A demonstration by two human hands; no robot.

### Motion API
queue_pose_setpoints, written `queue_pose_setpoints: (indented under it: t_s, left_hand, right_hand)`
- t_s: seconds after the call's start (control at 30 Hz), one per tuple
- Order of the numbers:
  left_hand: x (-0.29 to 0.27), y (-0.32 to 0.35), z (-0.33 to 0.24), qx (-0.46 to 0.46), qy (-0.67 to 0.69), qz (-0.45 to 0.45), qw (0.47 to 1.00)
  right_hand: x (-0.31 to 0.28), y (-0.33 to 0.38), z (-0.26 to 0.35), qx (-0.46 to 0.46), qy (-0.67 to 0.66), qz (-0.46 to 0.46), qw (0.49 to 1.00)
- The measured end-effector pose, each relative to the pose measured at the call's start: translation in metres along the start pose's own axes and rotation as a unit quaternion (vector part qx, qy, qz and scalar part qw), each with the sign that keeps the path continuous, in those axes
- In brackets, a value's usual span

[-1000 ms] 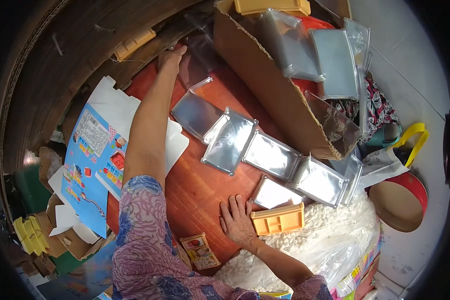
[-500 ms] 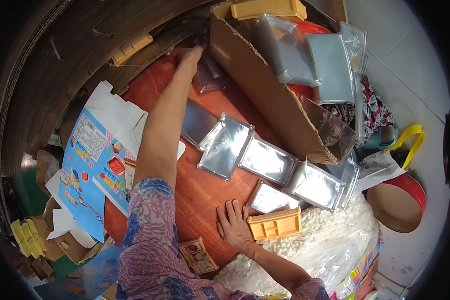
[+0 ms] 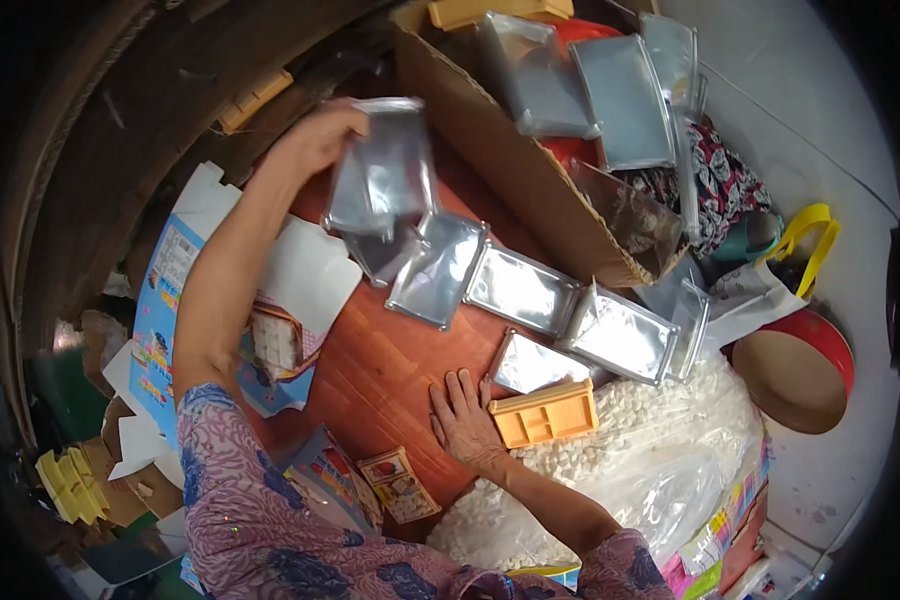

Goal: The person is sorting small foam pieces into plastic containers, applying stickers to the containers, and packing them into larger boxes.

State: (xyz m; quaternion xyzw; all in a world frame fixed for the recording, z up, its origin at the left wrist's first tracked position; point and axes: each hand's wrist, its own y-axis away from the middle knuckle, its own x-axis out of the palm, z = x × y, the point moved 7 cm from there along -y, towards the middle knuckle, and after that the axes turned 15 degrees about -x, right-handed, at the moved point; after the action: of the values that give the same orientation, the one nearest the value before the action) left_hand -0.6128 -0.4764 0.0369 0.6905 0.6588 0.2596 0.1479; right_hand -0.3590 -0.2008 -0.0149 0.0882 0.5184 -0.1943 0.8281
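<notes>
- Pouches first: the left hand (image 3: 315, 140) is raised over the far side of the red-brown wooden tabletop (image 3: 370, 370), fingers closed in a pinch on a small stack of flat silver pouches (image 3: 385, 170), held by one edge so they hang tilted above the table.
- Right hand (image 3: 462, 415) lies flat, palm down on the table, fingers spread and gripping nothing, just beside an orange plastic tray (image 3: 545, 413) with compartments.
- A row of more silver pouches (image 3: 520, 290) lies across the table between the two hands, each overlapping or touching its neighbour.
- A brown cardboard box (image 3: 515, 165) stands beyond the row, with further pouches stacked inside it.
- A clear bag of small white pieces (image 3: 620, 460) rests at the near right, touching the orange tray.
- Flattened printed cartons (image 3: 165, 300) lie under and beside the left forearm.
- As I judge it, handling the stack well means keeping the pinch firm near the edge so the slippery sheets do not fan apart, and lowering them flat rather than dropping them.
- The right hand looks well placed to steady the body; it should stay clear of the row so nothing gets nudged out of line.
- Risk, in my view: the hanging pouches could slide from the pinch onto the row below.
</notes>
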Motion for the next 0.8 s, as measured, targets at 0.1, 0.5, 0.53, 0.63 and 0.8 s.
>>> queue_pose_setpoints:
  t_s: [0.1,0.5,0.53,0.63,0.8]
  left_hand:
    - [0.082,0.031,0.006,-0.012,-0.039,0.064,0.997]
    - [-0.024,-0.016,-0.012,-0.038,0.175,-0.358,0.917]
    - [-0.026,-0.033,-0.018,-0.036,0.181,-0.349,0.919]
    - [-0.033,-0.063,-0.014,-0.065,0.194,-0.304,0.93]
    - [-0.057,-0.078,0.011,-0.007,0.241,-0.332,0.912]
  right_hand:
    - [0.0,0.003,-0.002,0.005,-0.002,-0.005,1.0]
    - [0.007,0.007,0.002,-0.005,0.114,0.119,0.986]
    - [-0.002,0.01,-0.001,-0.014,0.047,0.074,0.996]
    - [0.013,0.012,-0.002,-0.007,0.031,0.089,0.996]
    - [0.025,0.01,-0.008,0.033,-0.066,0.087,0.993]
